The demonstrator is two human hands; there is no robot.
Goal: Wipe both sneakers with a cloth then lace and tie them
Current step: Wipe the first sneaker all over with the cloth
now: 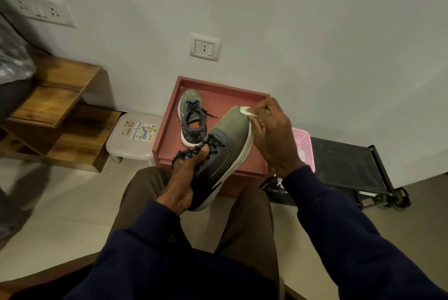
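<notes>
I hold an olive and dark sneaker [225,144] with a white sole in the air above my lap, toe pointing away and up. My left hand [185,178] grips it around the heel and laced opening. My right hand [271,139] presses a small white cloth [246,111] against the toe, with most of the cloth hidden under the fingers. The second sneaker [192,117], green-patterned with black laces lying loose, stands on a reddish tray-topped stand [169,137] in front of me.
A white plastic stool [126,139] sits left of the stand, with wooden shelves [58,110] further left. A pink basket [303,144] and a black wheeled rack [346,166] stand on the right. The wall with a socket [204,47] is close behind.
</notes>
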